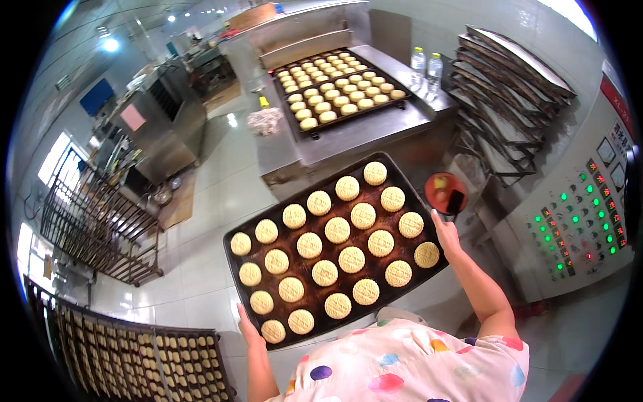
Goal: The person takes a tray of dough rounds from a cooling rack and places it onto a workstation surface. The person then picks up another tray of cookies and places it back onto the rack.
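Note:
I hold a large dark baking tray [305, 275] in front of my body, slanting up to the right. Rows of round, pale, stamped biscuits [351, 260] with fluted edges lie spaced out on it. My left hand [249, 328] grips the tray's lower left side, its fingers mostly hidden beneath. At the opposite side, my right hand [447, 233] is closed on the rim, thumb along the edge and the other fingers out of sight. Past the tray, more round pale biscuits [348, 108] rest on dark trays on a steel counter [362, 137].
Right of me stands a control cabinet [536, 275] with lit green and red lamps. Dark stacked trays [502, 80] lean near the wall; two bottles [418, 65] stand on the counter. A red stool [439, 201] is close by. Left are a loaded rack [191, 331] and a metal rack [100, 228].

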A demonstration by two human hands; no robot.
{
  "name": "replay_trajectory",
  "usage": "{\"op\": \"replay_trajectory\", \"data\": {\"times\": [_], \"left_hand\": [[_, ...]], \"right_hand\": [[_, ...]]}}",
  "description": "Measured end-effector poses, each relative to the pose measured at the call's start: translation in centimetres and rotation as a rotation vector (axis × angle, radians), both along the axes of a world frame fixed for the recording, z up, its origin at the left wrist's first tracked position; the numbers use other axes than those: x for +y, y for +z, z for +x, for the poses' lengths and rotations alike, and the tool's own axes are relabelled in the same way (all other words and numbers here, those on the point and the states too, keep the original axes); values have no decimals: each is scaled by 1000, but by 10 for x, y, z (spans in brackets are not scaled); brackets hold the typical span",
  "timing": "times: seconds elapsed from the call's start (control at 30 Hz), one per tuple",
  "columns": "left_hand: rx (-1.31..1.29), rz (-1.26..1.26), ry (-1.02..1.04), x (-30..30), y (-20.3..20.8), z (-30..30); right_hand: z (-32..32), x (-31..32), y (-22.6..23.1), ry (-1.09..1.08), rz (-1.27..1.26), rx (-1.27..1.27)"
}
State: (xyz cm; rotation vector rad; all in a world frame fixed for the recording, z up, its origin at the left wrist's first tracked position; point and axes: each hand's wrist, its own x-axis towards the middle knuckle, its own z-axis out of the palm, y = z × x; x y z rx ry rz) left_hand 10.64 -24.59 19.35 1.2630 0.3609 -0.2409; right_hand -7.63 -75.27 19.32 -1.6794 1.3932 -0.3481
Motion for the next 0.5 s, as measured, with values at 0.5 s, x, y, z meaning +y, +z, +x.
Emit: {"op": "replay_trajectory", "data": {"times": [0.5], "left_hand": [[-140,298,-310,-247,-1,125]], "right_hand": [[7,-190,46,-160,36,-33]]}}
